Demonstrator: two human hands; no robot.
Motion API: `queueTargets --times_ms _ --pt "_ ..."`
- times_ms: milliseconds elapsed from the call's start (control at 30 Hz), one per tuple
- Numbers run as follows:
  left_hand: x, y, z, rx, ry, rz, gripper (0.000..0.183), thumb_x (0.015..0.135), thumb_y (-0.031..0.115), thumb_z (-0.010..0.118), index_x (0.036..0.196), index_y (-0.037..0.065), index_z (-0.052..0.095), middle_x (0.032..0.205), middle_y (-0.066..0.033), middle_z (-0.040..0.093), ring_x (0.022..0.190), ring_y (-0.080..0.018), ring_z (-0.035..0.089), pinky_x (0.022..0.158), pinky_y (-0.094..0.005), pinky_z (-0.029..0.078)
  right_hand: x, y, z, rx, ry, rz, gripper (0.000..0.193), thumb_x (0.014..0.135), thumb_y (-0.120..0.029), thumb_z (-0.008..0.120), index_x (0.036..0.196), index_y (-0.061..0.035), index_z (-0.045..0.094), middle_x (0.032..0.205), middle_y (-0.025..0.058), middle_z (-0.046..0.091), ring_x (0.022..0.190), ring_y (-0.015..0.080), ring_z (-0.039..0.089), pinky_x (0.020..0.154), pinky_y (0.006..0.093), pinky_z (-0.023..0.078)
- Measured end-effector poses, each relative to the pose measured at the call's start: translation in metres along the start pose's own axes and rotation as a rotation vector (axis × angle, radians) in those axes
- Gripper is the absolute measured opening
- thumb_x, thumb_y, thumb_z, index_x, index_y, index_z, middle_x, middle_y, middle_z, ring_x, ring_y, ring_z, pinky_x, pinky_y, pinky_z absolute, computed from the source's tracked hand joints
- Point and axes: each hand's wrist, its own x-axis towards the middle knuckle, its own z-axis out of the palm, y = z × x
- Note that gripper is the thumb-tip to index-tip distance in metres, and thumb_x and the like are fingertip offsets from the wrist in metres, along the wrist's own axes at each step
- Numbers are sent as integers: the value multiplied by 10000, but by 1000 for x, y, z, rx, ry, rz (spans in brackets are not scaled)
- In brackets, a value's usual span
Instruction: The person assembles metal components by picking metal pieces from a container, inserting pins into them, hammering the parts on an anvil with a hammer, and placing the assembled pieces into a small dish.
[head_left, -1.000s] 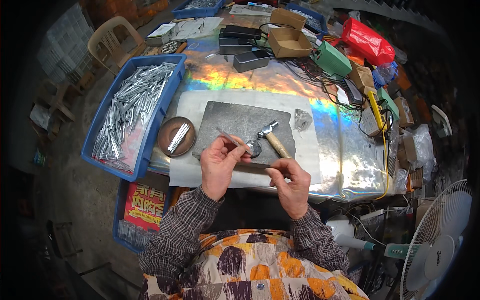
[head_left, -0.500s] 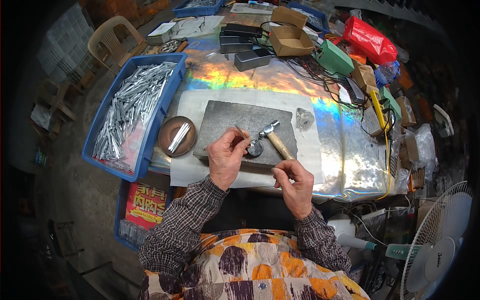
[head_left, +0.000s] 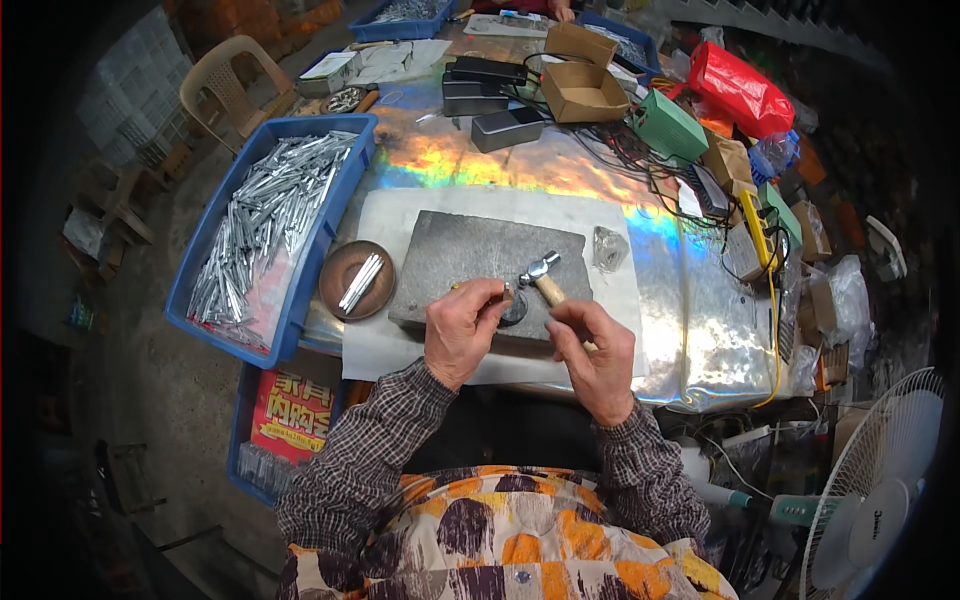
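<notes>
Over the front of a grey stone block (head_left: 455, 250), my left hand (head_left: 462, 332) pinches a thin metal rod (head_left: 507, 291), of which only a short end shows. A small dark round piece (head_left: 517, 309) lies on the block just beside those fingertips. My right hand (head_left: 600, 365) is closed in a pinch in front of the hammer's handle end; whatever sits between its fingers is hidden. The ball-peen hammer (head_left: 549, 291) rests on the block, metal head away from me, wooden handle toward my right hand. Left of the block, a round brown bowl (head_left: 334, 262) holds several silver rods (head_left: 361, 283).
A blue tray (head_left: 318, 262) heaped with silver metal rods stands at the left. White paper (head_left: 610, 295) lies under the block, with a small clear bag (head_left: 609, 248) on it. Cardboard boxes (head_left: 583, 95) and cables crowd the back. A fan (head_left: 875, 500) stands at the right.
My left hand has turned and lowered slightly, and the rod end in it now points differently. My right hand has come up to overlap the hammer's handle end. A person's hand now shows at the far edge.
</notes>
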Motion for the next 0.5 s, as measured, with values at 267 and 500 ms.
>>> queueTargets --times_ms 267,500 --pt "0 4 1 79 -13 -18 182 729 -14 655 897 30 602 801 -133 632 719 -301 629 615 -356 495 47 -12 20 -244 -178 -374 211 775 -52 657 977 -35 598 778 105 574 655 262 602 557 326 469" --pt "-3 1 4 55 17 14 182 732 -8 649 904 37 610 831 -125 642 752 -309 628 642 -361 498 40 -10 25 -297 -146 -510 109 780 -26 634 858 -29 558 707 103 512 608 281 560 518 362 439"
